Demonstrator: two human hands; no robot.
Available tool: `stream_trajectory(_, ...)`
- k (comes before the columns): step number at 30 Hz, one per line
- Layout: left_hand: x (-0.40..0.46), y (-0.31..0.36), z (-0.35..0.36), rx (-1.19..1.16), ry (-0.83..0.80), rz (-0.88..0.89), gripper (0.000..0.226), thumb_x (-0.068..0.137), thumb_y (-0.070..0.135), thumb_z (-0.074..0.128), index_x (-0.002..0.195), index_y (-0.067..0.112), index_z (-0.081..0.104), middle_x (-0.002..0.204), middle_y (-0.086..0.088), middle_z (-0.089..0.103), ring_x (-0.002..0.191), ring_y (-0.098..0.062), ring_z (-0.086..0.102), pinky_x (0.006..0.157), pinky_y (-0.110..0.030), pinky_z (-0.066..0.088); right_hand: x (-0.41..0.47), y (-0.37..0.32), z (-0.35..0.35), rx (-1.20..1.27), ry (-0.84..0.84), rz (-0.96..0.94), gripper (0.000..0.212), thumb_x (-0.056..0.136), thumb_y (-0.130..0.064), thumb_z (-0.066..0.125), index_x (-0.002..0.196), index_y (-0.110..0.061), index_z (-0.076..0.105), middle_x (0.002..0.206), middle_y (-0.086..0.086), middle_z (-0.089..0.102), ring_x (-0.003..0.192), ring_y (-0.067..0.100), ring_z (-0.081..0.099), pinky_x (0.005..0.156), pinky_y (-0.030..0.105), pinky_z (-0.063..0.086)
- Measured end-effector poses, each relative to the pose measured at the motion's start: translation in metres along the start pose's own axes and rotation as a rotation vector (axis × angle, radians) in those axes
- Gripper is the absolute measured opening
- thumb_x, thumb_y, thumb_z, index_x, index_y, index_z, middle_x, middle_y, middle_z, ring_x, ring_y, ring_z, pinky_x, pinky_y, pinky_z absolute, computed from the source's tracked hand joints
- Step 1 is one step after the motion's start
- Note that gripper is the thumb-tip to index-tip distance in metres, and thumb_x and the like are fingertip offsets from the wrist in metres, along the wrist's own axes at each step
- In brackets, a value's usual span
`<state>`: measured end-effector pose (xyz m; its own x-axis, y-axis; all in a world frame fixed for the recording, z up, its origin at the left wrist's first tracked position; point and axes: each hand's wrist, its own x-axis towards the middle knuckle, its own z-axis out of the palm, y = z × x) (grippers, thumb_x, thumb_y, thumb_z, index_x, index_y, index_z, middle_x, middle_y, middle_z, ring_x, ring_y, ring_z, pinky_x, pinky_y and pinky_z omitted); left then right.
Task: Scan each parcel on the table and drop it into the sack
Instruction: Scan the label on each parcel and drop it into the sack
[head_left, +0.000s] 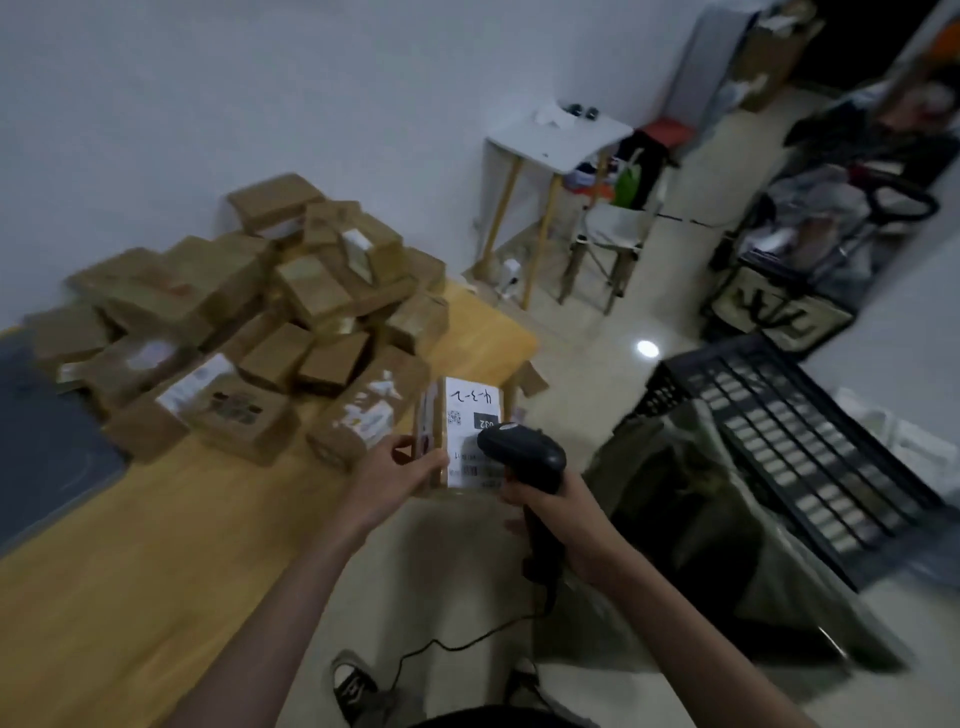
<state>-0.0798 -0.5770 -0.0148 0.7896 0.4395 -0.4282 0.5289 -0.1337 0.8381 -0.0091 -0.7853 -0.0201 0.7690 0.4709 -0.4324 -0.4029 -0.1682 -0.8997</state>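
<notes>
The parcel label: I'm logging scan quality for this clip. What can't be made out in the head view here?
- Parcel label: the scanner covers its lower part, and blur makes the fine print unreadable.
- Sack contents: the interior is too dark to see.
- Pile of boxes: motion blur hides their labels.
- Right hand: whether the trigger is pressed is hidden by the handle.

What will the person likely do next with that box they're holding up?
Probably carry the parcel rightward and drop it into the sack: the left hand holds it off the table, the scanner in the right hand already sits over its label, and the sack gapes beside it.
</notes>
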Motion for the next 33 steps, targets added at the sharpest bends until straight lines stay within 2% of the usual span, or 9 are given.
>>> stream_trajectory(3,0.007,-0.001,0.057,0.021,-0.074,-0.05,0.069,0.064,0.059,0.076,0.117,0.021,0.052,0.107,-0.001,0.066,0.089,-0.018,0.07,0.084,-0.042,0.059,-0.014,0.021,-0.048,-0.022,0.072,0.084,0.032,0.088,-0.001,0.07,0.116,-0.014,0.07,0.098,0.009,0.074,0.09,0.026,0.069,0.066,0.033,0.059)
stream_trajectory(7,0.011,-0.002,0.128,0.177,-0.17,-0.07,0.044,0.081,0.055,0.07,0.109,0.025,0.052,0.104,0.0,0.065,0.087,-0.014,0.067,0.079,-0.034,0.056,-0.027,0.054,-0.103,-0.043,0.195,0.154,0.029,0.085,-0.004,0.072,0.112,-0.015,0.072,0.101,0.017,0.076,0.098,0.038,0.072,0.088,0.057,0.058)
stream_trajectory(13,0.022,-0.003,0.215,0.349,-0.309,-0.129,0.047,0.083,0.059,0.065,0.101,0.017,0.056,0.096,-0.003,0.067,0.088,-0.02,0.067,0.08,-0.042,0.06,-0.045,0.094,-0.16,-0.013,0.31,0.277,0.025,0.087,-0.012,0.073,0.112,-0.014,0.07,0.081,0.006,0.075,0.071,0.021,0.073,0.064,0.034,0.058)
stream_trajectory(20,0.037,-0.003,0.282,0.565,-0.469,-0.118,0.054,0.084,0.071,0.053,0.098,0.019,0.059,0.089,0.006,0.071,0.069,-0.011,0.063,0.049,-0.025,0.052,-0.041,0.127,-0.208,0.09,0.466,0.388,0.021,0.084,-0.011,0.074,0.105,-0.01,0.072,0.09,0.016,0.076,0.083,0.031,0.074,0.07,0.039,0.06)
stream_trajectory(23,0.046,0.001,0.305,0.595,-0.513,-0.12,0.055,0.086,0.07,0.051,0.101,0.018,0.059,0.085,0.007,0.073,0.061,-0.014,0.059,0.047,-0.022,0.047,-0.029,0.133,-0.227,0.126,0.526,0.437,0.02,0.084,-0.01,0.074,0.104,-0.007,0.072,0.093,0.021,0.074,0.087,0.037,0.073,0.072,0.044,0.061)
stream_trajectory(26,0.065,0.002,0.326,0.569,-0.544,-0.164,0.057,0.084,0.072,0.053,0.103,0.018,0.058,0.091,0.004,0.071,0.068,-0.018,0.065,0.052,-0.026,0.056,-0.013,0.136,-0.244,0.172,0.553,0.477,0.021,0.084,-0.01,0.073,0.105,-0.007,0.071,0.095,0.023,0.071,0.089,0.04,0.071,0.075,0.049,0.063)
stream_trajectory(28,0.079,0.004,0.338,0.49,-0.576,-0.209,0.059,0.083,0.07,0.057,0.112,0.019,0.056,0.109,0.0,0.068,0.085,-0.02,0.067,0.064,-0.032,0.061,0.002,0.135,-0.252,0.196,0.552,0.492,0.019,0.086,-0.01,0.073,0.105,-0.008,0.07,0.097,0.02,0.07,0.092,0.038,0.069,0.083,0.053,0.061)
stream_trajectory(31,0.097,0.008,0.347,0.388,-0.586,-0.268,0.089,0.081,0.066,0.064,0.149,0.018,0.035,0.147,-0.007,0.047,0.128,-0.027,0.051,0.099,-0.037,0.049,0.022,0.126,-0.259,0.153,0.554,0.487,0.006,0.091,-0.01,0.069,0.096,-0.01,0.067,0.091,0.018,0.067,0.084,0.034,0.065,0.077,0.045,0.057)
stream_trajectory(33,0.109,0.006,0.345,0.413,-0.58,-0.234,0.101,0.073,0.071,0.068,0.153,0.021,0.03,0.152,-0.003,0.043,0.135,-0.027,0.046,0.107,-0.039,0.043,0.033,0.123,-0.262,0.13,0.565,0.485,0.006,0.09,-0.01,0.071,0.095,-0.01,0.067,0.095,0.023,0.068,0.087,0.038,0.066,0.076,0.048,0.058)
